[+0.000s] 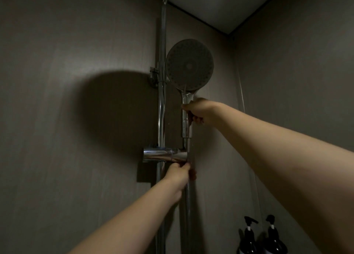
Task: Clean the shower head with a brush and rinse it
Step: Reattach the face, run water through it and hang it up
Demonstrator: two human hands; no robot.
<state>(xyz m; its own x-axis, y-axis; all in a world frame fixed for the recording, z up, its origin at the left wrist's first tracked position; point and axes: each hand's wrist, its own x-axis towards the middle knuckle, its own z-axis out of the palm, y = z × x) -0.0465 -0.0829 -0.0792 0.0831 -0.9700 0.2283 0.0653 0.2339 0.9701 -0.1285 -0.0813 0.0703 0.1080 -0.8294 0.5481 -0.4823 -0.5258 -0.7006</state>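
Arms up, R hand round shower head, L hand on hose

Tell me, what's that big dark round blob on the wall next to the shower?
Head view: the blob is a shadow on the wall, left of the shower head, probably thrown by the person blocking a light behind them; the whole picture is dim, the pump bottles are near-black shapes, and only the chrome holder catches bright glints.
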